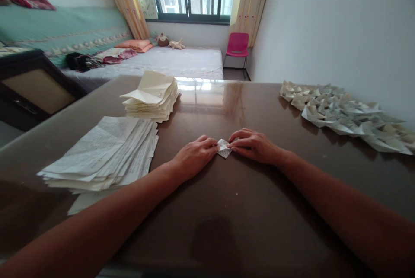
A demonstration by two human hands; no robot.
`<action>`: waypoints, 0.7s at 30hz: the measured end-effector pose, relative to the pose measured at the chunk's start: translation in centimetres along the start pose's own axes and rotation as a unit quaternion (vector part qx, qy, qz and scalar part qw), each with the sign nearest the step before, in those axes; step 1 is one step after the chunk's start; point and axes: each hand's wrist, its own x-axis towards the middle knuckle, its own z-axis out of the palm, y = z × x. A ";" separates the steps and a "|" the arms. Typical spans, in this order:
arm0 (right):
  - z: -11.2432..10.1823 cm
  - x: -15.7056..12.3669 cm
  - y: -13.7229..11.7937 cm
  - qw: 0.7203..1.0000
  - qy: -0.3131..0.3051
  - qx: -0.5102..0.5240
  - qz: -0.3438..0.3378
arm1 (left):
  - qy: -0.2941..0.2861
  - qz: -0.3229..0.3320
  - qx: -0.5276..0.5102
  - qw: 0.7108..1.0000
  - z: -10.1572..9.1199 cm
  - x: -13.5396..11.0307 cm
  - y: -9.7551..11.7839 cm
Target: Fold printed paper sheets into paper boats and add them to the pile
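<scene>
A small folded piece of printed paper (224, 150) lies on the brown glossy table (253, 209), its near corner pointing toward me. My left hand (198, 155) grips its left edge with the fingers closed together. On the opposite side, my right hand (254, 145) has its fingertips pressed on the paper's right edge; the thumb is partly hidden. Left of my hands sits a stack of printed sheets (97, 152) with creases, and behind it a stack of cream sheets (152, 94). Rows of folded paper pieces (343, 111) stand at the table's right side.
Beyond the table's far edge is a bed (191, 59) with pillows and soft toys. A pink chair (237, 45) stands by the window wall. A dark cabinet (37, 83) is at the left, next to the table.
</scene>
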 end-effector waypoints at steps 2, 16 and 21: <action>0.3 0.0 0.1 1.000 0.008 0.007 -0.008 | -0.010 0.004 0.013 1.000 -0.2 -0.2 0.1; -0.6 0.2 -0.7 0.995 -0.049 0.060 -0.065 | -0.077 0.021 0.058 0.995 -1.6 -0.7 0.3; -1.5 0.3 -1.4 0.991 -0.093 -0.005 -0.095 | -0.076 0.057 0.078 0.992 -1.7 -0.7 0.8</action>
